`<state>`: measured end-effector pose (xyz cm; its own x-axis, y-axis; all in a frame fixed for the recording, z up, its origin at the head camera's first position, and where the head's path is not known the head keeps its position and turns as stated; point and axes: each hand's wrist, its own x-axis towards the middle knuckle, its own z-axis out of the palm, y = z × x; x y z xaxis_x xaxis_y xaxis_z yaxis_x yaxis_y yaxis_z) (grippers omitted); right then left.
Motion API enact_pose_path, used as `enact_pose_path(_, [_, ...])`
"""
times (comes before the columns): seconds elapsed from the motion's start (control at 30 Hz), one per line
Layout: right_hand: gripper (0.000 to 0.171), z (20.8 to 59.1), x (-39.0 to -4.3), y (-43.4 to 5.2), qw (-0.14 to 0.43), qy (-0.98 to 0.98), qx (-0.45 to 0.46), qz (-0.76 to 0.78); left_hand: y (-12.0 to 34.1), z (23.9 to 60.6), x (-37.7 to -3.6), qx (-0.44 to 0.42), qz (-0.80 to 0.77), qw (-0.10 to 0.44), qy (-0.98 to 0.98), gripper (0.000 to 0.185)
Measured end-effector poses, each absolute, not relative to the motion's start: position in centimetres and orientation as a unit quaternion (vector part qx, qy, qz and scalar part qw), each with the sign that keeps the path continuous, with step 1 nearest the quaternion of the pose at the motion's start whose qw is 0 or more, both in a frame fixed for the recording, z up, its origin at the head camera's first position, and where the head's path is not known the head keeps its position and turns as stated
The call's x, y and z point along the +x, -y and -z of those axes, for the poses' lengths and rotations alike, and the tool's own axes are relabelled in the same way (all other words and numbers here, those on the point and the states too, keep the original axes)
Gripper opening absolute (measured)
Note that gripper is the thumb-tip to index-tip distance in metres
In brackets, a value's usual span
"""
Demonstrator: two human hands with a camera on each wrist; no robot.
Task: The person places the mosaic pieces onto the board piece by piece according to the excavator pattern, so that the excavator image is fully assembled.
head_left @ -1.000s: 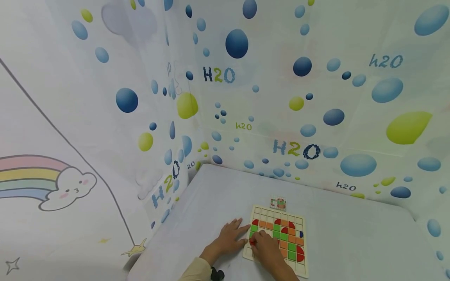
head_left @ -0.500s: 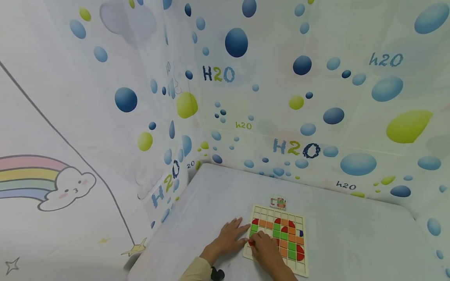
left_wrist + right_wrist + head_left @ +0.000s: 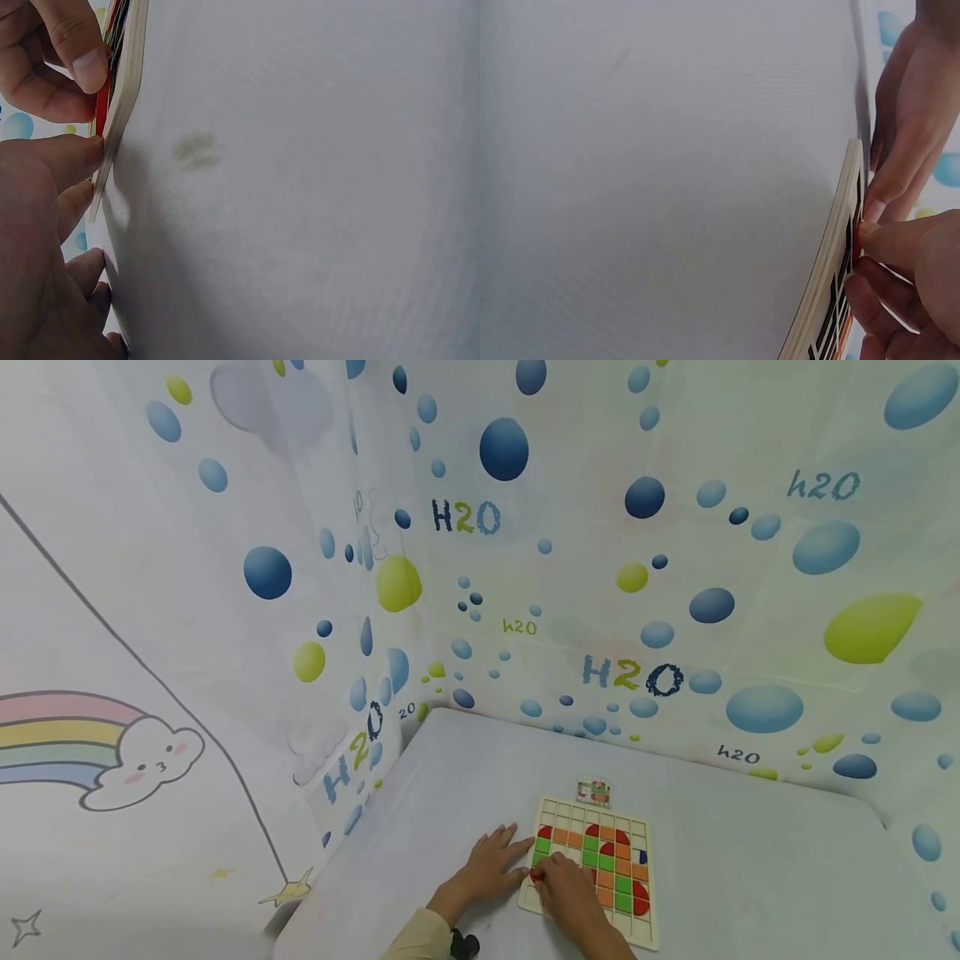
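Lighting is bright, even and diffuse in my head view, with wide-angle bending at edges. Both wrist views are dimmer, soft-focused; my fingers cast faint shadows.

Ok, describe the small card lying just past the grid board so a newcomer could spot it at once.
Start at the white table set into the corner of the bubble-printed walls, and find the pale wooden grid board near its front edge, where both hands work. Just beyond the board's far edge lies the small card. It is the only loose piece lying off the board, small and squarish, printed with a tiny red and green pattern.
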<state>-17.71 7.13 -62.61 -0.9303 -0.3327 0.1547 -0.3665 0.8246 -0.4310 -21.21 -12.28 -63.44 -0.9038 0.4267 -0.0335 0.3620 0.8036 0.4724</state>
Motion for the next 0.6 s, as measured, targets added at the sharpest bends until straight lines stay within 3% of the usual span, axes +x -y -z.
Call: enact_pose_path(0.6, [0.010, 62.85, -17.94, -6.62, 0.048, 0.962, 0.148, -0.223, 12.22, 63.17, -21.00, 0.204, -0.232, 0.070, -0.949, 0.054])
